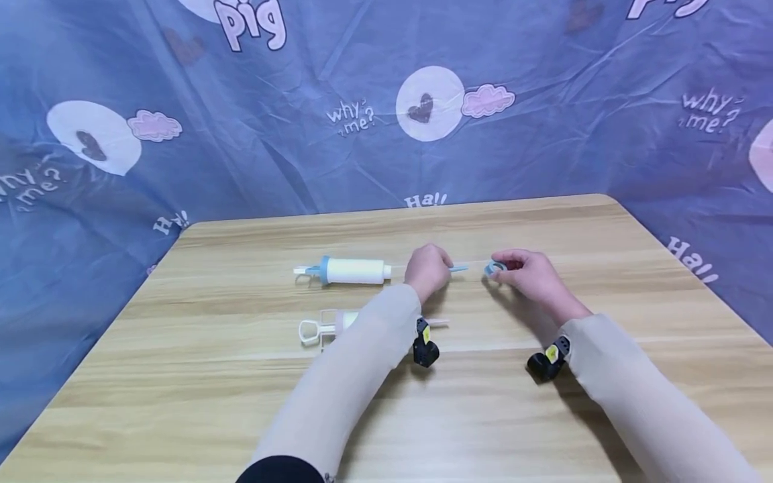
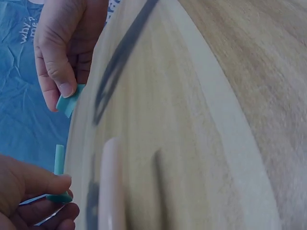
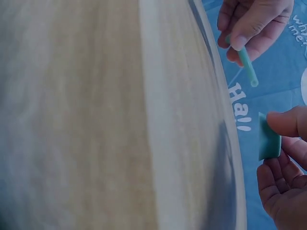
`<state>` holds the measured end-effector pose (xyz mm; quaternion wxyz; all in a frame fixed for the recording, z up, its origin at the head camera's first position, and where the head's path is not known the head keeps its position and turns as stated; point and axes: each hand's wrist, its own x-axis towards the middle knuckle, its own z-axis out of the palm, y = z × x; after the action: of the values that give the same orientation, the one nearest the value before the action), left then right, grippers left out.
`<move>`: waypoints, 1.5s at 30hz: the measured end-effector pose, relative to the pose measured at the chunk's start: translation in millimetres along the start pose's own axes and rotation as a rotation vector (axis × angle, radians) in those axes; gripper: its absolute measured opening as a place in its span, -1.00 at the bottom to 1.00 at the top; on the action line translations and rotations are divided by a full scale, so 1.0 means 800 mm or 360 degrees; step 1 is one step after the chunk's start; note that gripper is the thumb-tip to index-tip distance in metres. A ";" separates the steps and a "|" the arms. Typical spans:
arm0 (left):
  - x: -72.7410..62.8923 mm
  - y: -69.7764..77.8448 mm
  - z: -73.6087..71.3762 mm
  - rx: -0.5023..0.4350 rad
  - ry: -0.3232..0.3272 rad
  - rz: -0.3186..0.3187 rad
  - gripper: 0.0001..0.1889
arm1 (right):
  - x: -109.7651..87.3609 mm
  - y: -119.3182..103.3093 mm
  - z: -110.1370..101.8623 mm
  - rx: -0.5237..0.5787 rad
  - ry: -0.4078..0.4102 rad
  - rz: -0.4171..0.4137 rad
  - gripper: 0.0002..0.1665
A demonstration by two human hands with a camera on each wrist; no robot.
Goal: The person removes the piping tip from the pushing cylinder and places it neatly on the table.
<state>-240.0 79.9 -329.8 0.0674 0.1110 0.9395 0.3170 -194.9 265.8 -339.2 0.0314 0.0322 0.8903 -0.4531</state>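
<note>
My left hand (image 1: 425,270) pinches a slim blue-green tube (image 2: 59,160) between thumb and fingers. A wider flange shows at the tube's held end, and its free end points right toward my other hand in the head view. My right hand (image 1: 533,280) grips a short blue-green ring-shaped cap (image 3: 270,140) at its sides, thumb against fingers. A small gap separates tube and cap. Left of my left hand lies a large white syringe (image 1: 356,271) with a blue collar. Nearer me, a second syringe (image 1: 311,331) with a loop handle is partly hidden under my left sleeve.
Both syringes lie on a wood-grain table (image 1: 211,402). From under the left sleeve sticks out the second syringe's pale narrow tip (image 2: 111,187). A blue printed cloth (image 1: 362,161) hangs behind the table. Black wrist cameras (image 1: 425,345) sit low near the tabletop.
</note>
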 end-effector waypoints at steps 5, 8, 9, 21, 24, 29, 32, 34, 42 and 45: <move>0.005 -0.004 0.005 0.0035 0.0004 -0.0038 -0.78 | 0.010 0.002 0.005 -0.0011 -0.0013 0.0014 -0.42; 0.006 -0.006 0.007 0.0051 -0.0012 -0.0059 -0.80 | 0.014 0.006 0.008 0.0010 -0.0027 0.0044 -0.42; 0.006 -0.006 0.007 0.0059 -0.0014 -0.0063 -0.81 | 0.015 0.008 0.009 0.0017 -0.0033 0.0059 -0.42; 0.007 -0.006 0.007 0.0140 0.0007 -0.0047 -0.94 | 0.020 0.013 0.009 0.0018 -0.0018 0.0053 -0.42; 0.007 -0.006 0.008 0.0124 0.0007 -0.0056 -0.94 | 0.019 0.013 0.009 0.0008 -0.0009 0.0052 -0.43; 0.009 -0.007 0.009 0.0093 -0.0017 -0.0061 -0.95 | 0.019 0.015 0.009 -0.0006 -0.0004 0.0048 -0.42; 0.016 -0.013 0.015 0.0092 0.0005 -0.0032 -0.94 | 0.019 0.016 0.008 -0.0008 -0.0006 0.0043 -0.42; 0.016 -0.013 0.016 0.0090 0.0012 -0.0028 -0.95 | 0.019 0.016 0.008 -0.0009 -0.0008 0.0042 -0.41; -0.001 -0.004 -0.001 0.0057 -0.0057 -0.0068 -0.60 | 0.015 0.016 0.007 0.0021 -0.0013 0.0036 -0.35; -0.006 -0.006 -0.014 0.0056 -0.0087 -0.0007 -0.44 | 0.011 0.017 0.004 0.0073 0.0013 0.0052 -0.32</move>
<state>-238.2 68.9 -323.5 0.0919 0.1187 0.9430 0.2971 -202.5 271.3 -353.1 0.0345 0.0492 0.8791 -0.4728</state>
